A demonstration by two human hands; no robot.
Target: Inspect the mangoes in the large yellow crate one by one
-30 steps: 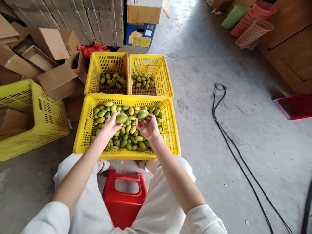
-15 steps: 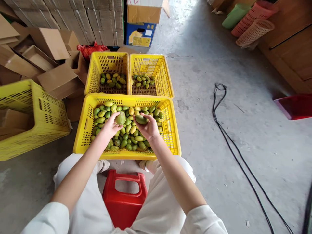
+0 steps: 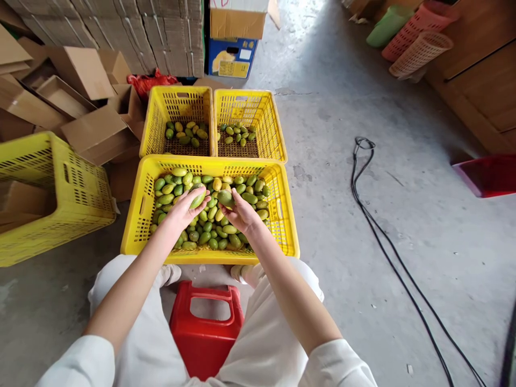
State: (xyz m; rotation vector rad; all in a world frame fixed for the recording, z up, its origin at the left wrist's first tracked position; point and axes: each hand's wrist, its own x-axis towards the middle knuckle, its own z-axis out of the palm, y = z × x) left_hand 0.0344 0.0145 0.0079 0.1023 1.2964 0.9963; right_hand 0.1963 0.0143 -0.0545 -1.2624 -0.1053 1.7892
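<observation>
My left hand (image 3: 182, 211) is closed around a green mango (image 3: 198, 200), its fingers along the far side of the fruit. A second green mango (image 3: 226, 199) sits between the thumb and fingers of my right hand (image 3: 244, 216). Both hands are held over a wide yellow crate (image 3: 131, 231) in front of my knees. Many mangoes (image 3: 209, 227), from dark green to yellow, cover the bottom of this crate. Parts of the pile are hidden under my hands and wrists.
Behind stand two yellow crates, one on the left (image 3: 145, 115) and one on the right (image 3: 278, 126), with several mangoes in each. A tilted yellow crate (image 3: 86, 191) and cardboard boxes (image 3: 94, 129) lie left. A red stool (image 3: 205, 333) is between my legs; a black cable (image 3: 374, 231) crosses the floor.
Both hands have turned slightly, rolling the mangoes in them. The right mango now points more end-on and has shifted a little left. The crates and the pile look the same.
</observation>
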